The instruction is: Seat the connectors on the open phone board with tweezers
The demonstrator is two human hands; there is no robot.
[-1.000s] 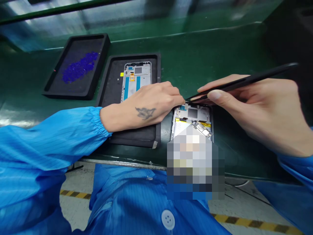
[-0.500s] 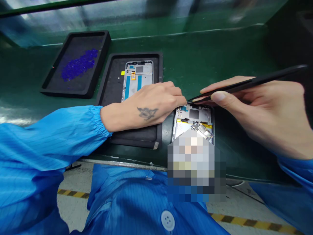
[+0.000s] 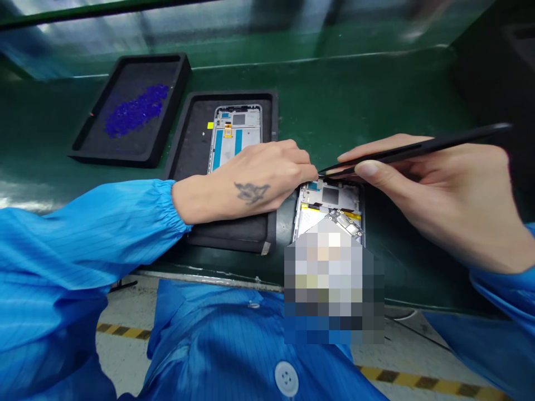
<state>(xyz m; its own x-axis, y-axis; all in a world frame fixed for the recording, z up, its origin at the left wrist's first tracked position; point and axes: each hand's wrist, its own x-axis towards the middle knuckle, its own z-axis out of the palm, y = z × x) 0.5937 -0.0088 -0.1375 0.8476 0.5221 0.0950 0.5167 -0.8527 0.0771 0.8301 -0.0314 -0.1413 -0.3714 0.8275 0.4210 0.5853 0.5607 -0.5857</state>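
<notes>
An opened phone frame (image 3: 332,203) with bare circuit parts lies on the green bench in front of me. My left hand (image 3: 251,181) rests across a black tray, its fingers closed in a pinch at the frame's top left corner; what they grip is hidden. My right hand (image 3: 438,189) holds long black tweezers (image 3: 409,149) between thumb and forefinger. Their tips touch the same top corner of the frame, right beside my left fingertips. A blurred patch hides the frame's lower part.
A black foam tray (image 3: 196,150) under my left hand holds a second phone frame (image 3: 234,136). Farther left, another black tray (image 3: 104,153) holds a heap of small blue pieces (image 3: 136,111). The bench's front edge (image 3: 209,275) runs just below my arms.
The tweezers' back end has dipped slightly and my right hand has shifted a little down. My left hand and the frame stay where they were.
</notes>
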